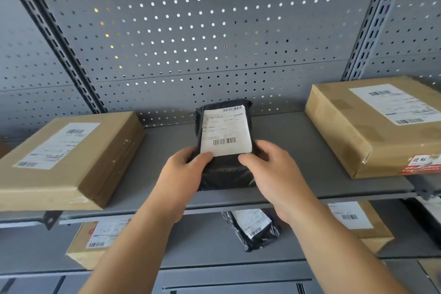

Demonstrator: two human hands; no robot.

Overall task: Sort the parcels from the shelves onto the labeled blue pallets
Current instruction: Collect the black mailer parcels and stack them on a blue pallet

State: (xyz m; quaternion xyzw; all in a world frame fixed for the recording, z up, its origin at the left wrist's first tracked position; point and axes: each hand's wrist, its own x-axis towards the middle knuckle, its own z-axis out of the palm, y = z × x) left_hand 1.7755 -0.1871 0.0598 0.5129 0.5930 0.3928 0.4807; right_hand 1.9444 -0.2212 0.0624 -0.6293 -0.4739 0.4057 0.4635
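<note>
A small black plastic-wrapped parcel with a white shipping label sits in the middle of the grey upper shelf. My left hand grips its left edge, thumb on the label's lower corner. My right hand grips its right edge, thumb on the label's other lower corner. A flat cardboard parcel lies on the shelf to the left, and another cardboard parcel lies to the right.
A perforated grey back panel closes the shelf behind. The lower shelf holds a black bagged parcel, a cardboard box at left and another box at right. No blue pallets are in view.
</note>
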